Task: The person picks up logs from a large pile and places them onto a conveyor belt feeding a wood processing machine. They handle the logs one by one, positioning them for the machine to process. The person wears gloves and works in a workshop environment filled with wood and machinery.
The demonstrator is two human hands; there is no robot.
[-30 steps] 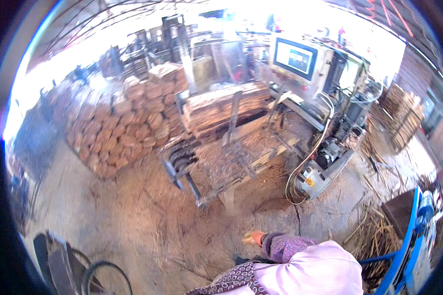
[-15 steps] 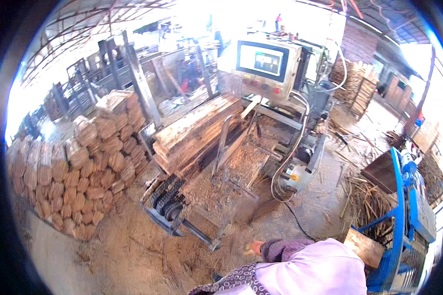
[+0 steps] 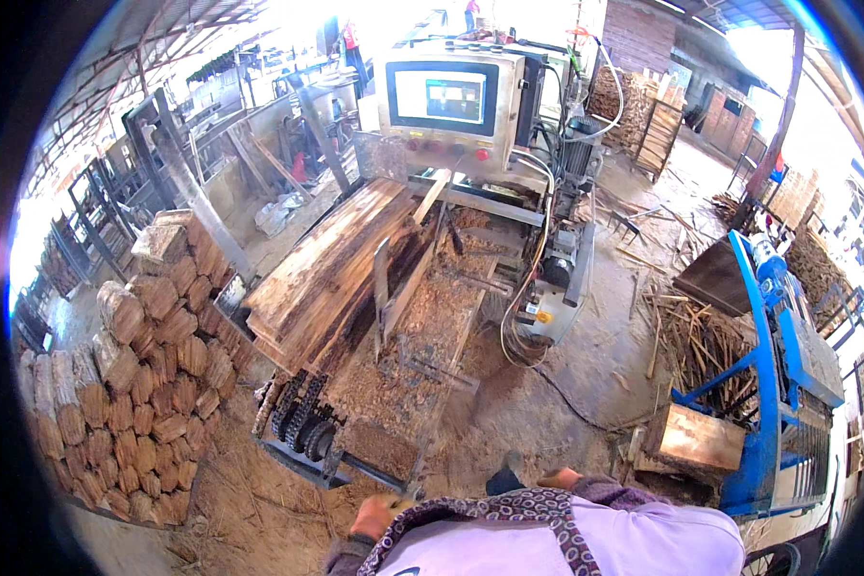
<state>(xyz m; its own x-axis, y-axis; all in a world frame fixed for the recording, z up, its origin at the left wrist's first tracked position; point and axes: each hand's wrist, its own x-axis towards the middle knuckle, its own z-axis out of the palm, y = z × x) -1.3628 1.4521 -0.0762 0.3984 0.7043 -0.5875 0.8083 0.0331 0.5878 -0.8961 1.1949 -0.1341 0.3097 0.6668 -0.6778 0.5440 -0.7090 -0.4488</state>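
Observation:
My left hand (image 3: 372, 516) is low in the picture, just in front of the near end of the sawdust-covered machine bed (image 3: 384, 398). Its fingers are small and blurred, so I cannot make out whether it grips anything. Further right, my right hand (image 3: 559, 478) shows only in part past the patterned trim on my clothing, above the littered floor; its fingers are mostly hidden. Ahead of the left hand, a stack of long wooden boards (image 3: 331, 274) lies along the machine, close to its drive chains (image 3: 302, 418). An upright metal arm (image 3: 382, 298) stands beside the boards.
A control box with a lit screen (image 3: 446, 101) rises behind the bed. Bundled wood pieces (image 3: 149, 384) are piled at left. At right are a blue metal frame (image 3: 768, 384), a wooden block (image 3: 696, 440) and loose sticks (image 3: 696, 346). A black cable (image 3: 571, 408) crosses the floor.
My view has shifted, and the machine and boards now sit further left and look larger. My left hand has come into view. The right hand now appears further right.

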